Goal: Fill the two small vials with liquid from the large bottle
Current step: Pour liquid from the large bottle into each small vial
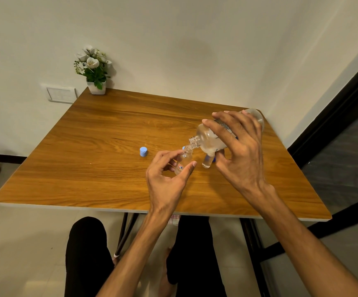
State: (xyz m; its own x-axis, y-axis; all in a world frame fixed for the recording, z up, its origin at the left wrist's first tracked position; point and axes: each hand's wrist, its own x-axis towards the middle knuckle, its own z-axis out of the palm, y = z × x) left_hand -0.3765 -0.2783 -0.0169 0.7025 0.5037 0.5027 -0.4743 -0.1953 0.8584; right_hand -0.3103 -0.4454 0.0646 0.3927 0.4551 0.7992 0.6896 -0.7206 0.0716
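Note:
My right hand (pixel 235 144) grips the large clear bottle (pixel 208 137), tipped on its side with its threaded neck pointing down-left. The neck meets the open mouth of a small clear vial (pixel 184 159) with a red and blue label. My left hand (pixel 167 174) holds that vial between thumb and fingers, slightly tilted, on the wooden table (pixel 109 146). A second small vial (pixel 207 161) stands upright just right of it, under the large bottle, with clear liquid inside. A blue cap (pixel 143 151) lies on the table to the left. Another bit of blue shows behind the second vial, mostly hidden.
A white pot of white artificial flowers (pixel 94 71) stands at the table's far left corner against the wall. A wall switch plate (pixel 61 94) is left of the table. My knees in dark trousers are below the near table edge.

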